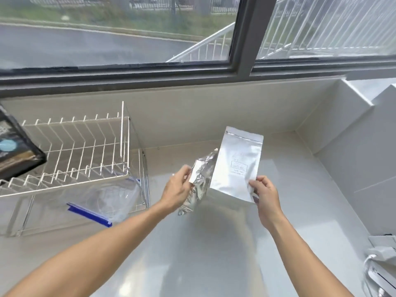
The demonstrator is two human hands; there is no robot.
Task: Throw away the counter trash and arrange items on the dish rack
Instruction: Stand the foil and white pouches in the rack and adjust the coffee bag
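Above the white counter (300, 211) my left hand (179, 189) grips a crumpled silver foil wrapper (200, 183) that hangs down from it. My right hand (264, 195) pinches the lower corner of a flat silver zip pouch (237, 166) and holds it upright. The two packages touch each other in mid-air. A white wire dish rack (70, 153) stands at the left on the counter. A clear zip bag with a blue seal (100, 204) lies under its lower tier.
A dark box (15, 151) leans on the rack's left end. The window ledge and wall run along the back. A tiled wall rises on the right. White and grey objects (379, 266) sit at the lower right edge.
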